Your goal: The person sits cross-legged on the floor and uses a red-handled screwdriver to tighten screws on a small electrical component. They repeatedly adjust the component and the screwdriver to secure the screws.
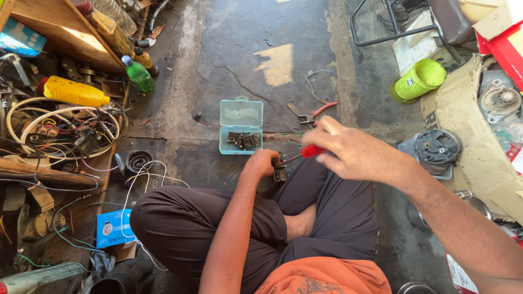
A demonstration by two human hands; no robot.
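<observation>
Screwdriver (pixel 303 154) in the closed right hand (pixel 344 149) runs lengthwise down and left, its red handle at the fingers and its tip at the one small metal part (pixel 280 173). The left hand (pixel 261 163) grips that part over the crossed legs. Just beyond on the floor, one open plastic box (pixel 241 126) holds several dark pieces.

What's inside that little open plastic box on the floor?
The pale green box holds a cluster of small dark metal parts in its lower half; the raised lid is bare. Whatever lies beneath those parts is hidden.
</observation>
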